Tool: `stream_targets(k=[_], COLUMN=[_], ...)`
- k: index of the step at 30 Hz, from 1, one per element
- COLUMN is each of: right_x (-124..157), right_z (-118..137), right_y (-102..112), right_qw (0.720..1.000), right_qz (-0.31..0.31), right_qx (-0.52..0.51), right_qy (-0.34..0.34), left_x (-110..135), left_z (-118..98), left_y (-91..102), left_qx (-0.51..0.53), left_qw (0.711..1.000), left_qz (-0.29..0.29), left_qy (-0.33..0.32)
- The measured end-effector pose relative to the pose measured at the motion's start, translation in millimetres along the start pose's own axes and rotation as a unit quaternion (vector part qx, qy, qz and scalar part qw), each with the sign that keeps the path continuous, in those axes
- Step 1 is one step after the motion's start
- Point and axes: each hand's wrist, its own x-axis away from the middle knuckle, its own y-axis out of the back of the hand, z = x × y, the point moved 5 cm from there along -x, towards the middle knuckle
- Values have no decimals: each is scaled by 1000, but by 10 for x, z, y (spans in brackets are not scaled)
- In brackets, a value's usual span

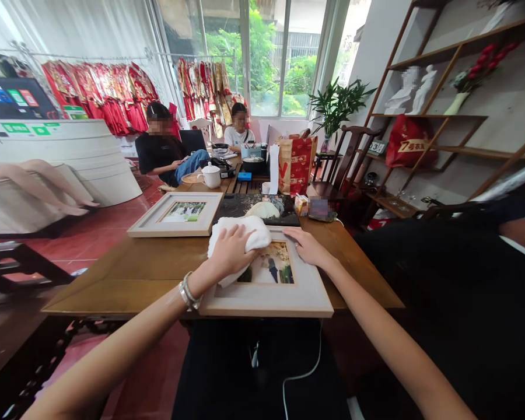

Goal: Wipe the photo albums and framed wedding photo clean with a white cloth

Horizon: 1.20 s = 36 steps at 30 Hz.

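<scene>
A picture frame with a pale wood border and white mat lies flat at the table's near edge. Inside it is a photo, partly covered. My left hand presses a folded white towel onto the frame's upper left part, fingers curved over the cloth. At the frame's upper right, my right hand rests on the border with its fingers stretched out and apart. A second picture frame, holding another photo, lies on the table farther left.
Beyond the frames, a dark tray crosses the wooden table. A white lidded mug, red paper bag and small box stand farther back. Two people sit at the far end. A white cable hangs in front.
</scene>
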Motion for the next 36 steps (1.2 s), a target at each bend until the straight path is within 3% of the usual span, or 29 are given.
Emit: stream_targets(k=[5, 14, 17, 21, 29, 32, 36], right_x=[-13, -22, -26, -24, -8, -11, -25], right_z=[21, 26, 47, 80, 111, 122, 152], right_y=[-11, -48, -60, -56, -26, -29, -32], right_qw=[1000, 1000, 1000, 1000, 1000, 999, 998], right_qz=[-7, -5, 3, 6, 3, -5, -19], right_qx=[5, 16, 10, 7, 1, -8, -29], right_qy=[-11, 11, 20, 22, 23, 36, 49], left_x=[169, 1027, 1153, 965, 130, -74, -165], left_z=[-28, -458, -580, -556, -401, -425, -578], left_y=[-3, 215, 246, 212, 68, 14, -35], left_qx=[-16, 17, 36, 25, -52, -74, -71], left_qw=[999, 995, 993, 993, 995, 995, 992], left_qz=[7, 87, 99, 104, 49, 42, 66], left_qy=[-28, -38, -52, -59, -68, -55, -76])
